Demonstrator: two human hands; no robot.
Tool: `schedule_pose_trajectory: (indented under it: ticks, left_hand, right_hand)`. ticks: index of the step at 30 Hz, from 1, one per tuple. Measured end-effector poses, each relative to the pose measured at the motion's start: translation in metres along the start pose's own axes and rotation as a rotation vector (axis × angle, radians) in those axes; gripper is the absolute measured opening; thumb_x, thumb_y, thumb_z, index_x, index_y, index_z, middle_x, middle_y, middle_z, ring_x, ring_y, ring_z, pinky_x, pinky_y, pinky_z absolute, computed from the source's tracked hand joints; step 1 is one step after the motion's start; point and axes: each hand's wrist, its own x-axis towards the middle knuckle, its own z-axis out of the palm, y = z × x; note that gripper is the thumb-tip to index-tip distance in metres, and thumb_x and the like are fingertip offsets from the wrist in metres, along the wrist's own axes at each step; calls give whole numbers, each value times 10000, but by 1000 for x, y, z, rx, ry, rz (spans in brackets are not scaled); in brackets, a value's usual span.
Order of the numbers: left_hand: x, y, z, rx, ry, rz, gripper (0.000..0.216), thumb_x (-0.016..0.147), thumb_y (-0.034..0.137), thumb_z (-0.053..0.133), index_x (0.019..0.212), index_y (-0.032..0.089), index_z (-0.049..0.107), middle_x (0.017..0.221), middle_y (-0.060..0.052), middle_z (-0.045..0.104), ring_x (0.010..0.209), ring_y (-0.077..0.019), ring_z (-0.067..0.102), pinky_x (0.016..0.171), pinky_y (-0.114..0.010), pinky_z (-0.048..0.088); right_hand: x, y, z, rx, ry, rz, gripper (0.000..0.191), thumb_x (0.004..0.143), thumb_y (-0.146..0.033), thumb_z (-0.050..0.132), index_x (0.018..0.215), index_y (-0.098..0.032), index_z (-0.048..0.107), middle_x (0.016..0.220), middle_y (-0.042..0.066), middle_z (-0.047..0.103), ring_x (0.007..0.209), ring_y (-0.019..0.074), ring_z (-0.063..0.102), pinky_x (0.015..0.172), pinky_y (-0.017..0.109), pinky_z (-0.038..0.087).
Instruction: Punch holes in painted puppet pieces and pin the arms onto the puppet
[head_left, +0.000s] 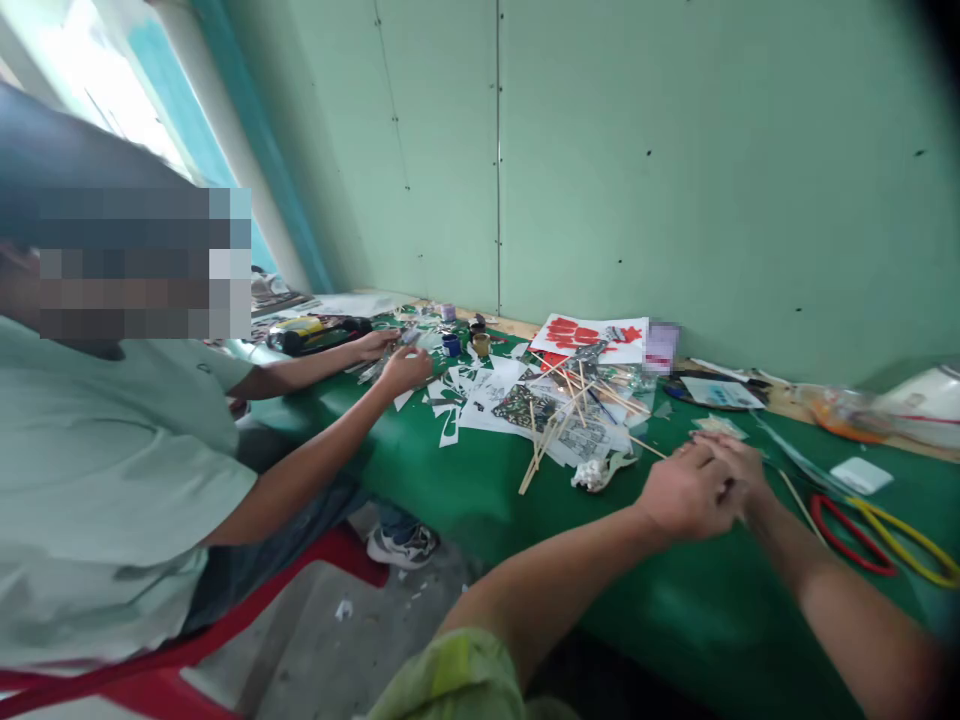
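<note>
My left hand [686,492] and my right hand [739,462] meet over the green table [465,500], fingers curled and pressed together around something small that I cannot make out. Just beyond them lies a small pale paper piece [718,426]. Left of my hands sit a crumpled white scrap [592,473] and several thin wooden sticks [551,430] lying across printed paper sheets [525,405]. A red and a yellow loop of cord [877,535] lie to the right of my right wrist.
Another person in a pale green shirt sits at the left on a red chair [225,640], both hands [397,365] busy among paper cut-outs. Small paint pots [465,343], a red-printed sheet [592,337] and a white card [861,474] lie along the table near the green wall.
</note>
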Motion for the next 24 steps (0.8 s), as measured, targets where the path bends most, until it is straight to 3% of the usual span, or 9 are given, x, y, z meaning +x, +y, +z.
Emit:
schedule_pose_trajectory:
  ticks: [3,7,10,14,19,24]
  left_hand:
    - [-33,-1,-37,61,-28,-72,257,896,334,465,824,151,631,870,-95,635,884,-189,617,777,-299,538]
    - [-68,-14,-63,155,-73,-206,237,911,325,459,827,172,620,851,-74,615,821,-169,598,736,-281,518]
    - [-80,-22,-63,210,-67,-242,226,916,301,460,827,166,617,840,-73,607,774,-162,593,702,-274,503]
    - [-84,-24,-57,257,-54,-183,212,906,279,480,779,162,602,810,-79,606,752,-173,591,680,-289,492]
    - [-85,-23,-56,259,-50,-107,220,901,284,481,744,171,588,795,-91,614,791,-200,600,697,-312,496]
    - [-86,-24,-55,261,-33,-74,225,904,285,467,743,176,583,785,-94,613,798,-207,601,708,-321,498]
  right_hand:
    - [-9,-3,-2,121,46,69,68,762,-231,617,783,-169,637,647,30,635,585,162,633,582,277,530]
    - [-24,1,-5,80,-30,53,125,691,-253,660,782,-167,669,639,40,666,570,180,634,535,281,505]
    - [-39,8,-6,-168,-77,3,116,695,-238,648,776,-168,692,646,50,679,614,200,647,597,307,504]
    - [-56,16,-2,-460,-58,-173,143,720,-199,600,802,-170,713,845,76,701,746,199,646,762,327,496]
    - [-65,21,9,-638,-68,-363,220,757,-188,530,869,-124,709,925,112,657,825,215,614,824,339,488]
    - [-66,24,10,-699,-59,-417,224,759,-206,529,871,-123,704,929,117,652,899,245,592,855,355,479]
